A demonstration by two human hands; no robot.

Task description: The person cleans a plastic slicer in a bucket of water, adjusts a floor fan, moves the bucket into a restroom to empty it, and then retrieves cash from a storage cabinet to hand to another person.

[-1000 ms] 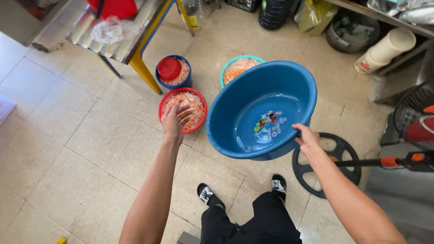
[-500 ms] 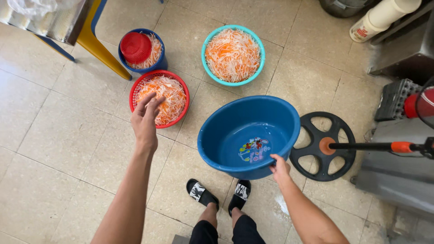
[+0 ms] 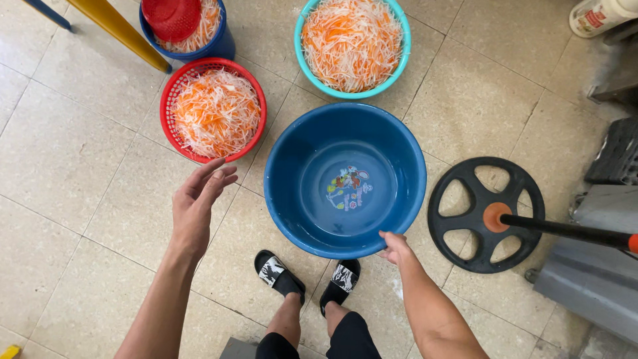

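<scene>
A large blue basin (image 3: 345, 179) is seen at the centre of the frame, resting on the tiled floor (image 3: 73, 219). Its inside is bare apart from a colourful picture on the bottom. The near rim is gripped by the right hand (image 3: 397, 247) at lower centre; the grip is closed on the rim, fingers curled over the edge.

The left hand (image 3: 198, 203) is held in the air left of the basin, fingers spread and loosely extended, nothing held. Its fingertips are pointed toward a red basket (image 3: 212, 110) just above it, and no contact between the two is seen.

The red basket is filled with shredded orange and white vegetable strips. A teal bowl (image 3: 352, 46) with the same shreds is placed at upper centre, just beyond the basin. A dark blue bucket (image 3: 216, 43) is found at the upper left, holding more shreds and a small red strainer (image 3: 171, 16) on top. A yellow leg (image 3: 119, 30) of some furniture is crossed in front of it.

A black spoked wheel (image 3: 485, 214) with an orange hub is laid flat at the right, with a dark rod (image 3: 571, 231) running from the hub to the frame edge. Two feet in black slippers (image 3: 279, 274) are noted at the lower centre, just below the basin.
</scene>
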